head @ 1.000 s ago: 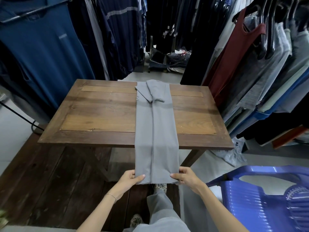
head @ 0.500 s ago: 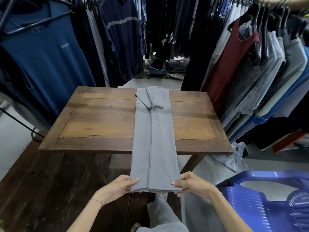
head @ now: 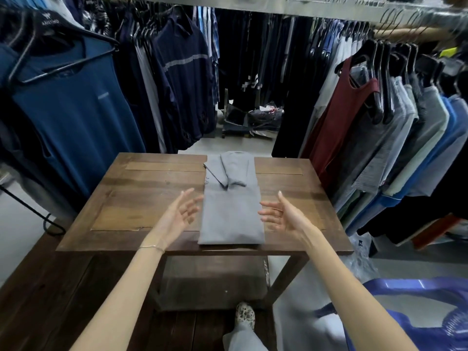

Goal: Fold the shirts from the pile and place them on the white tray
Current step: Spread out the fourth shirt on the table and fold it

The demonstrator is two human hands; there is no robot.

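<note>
A grey shirt (head: 231,211) lies folded in a long rectangle on the middle of the wooden table (head: 157,198), its sleeves crossed at the far end. Its near folded edge sits at the table's front edge. My left hand (head: 181,214) hovers just left of the shirt, fingers spread, palm turned inward. My right hand (head: 281,214) hovers just right of it, fingers spread the same way. Neither hand holds anything. No white tray or pile of shirts is in view.
Racks of hanging clothes crowd the left (head: 65,110), back and right (head: 395,138) of the table. A blue plastic chair (head: 415,315) stands at the lower right. Bagged goods (head: 255,120) lie on the floor behind the table. My foot (head: 244,315) shows below the table.
The shirt's hanging lower half has been folded up onto the table. Both hands let go of its hem and now hover open at either side.
</note>
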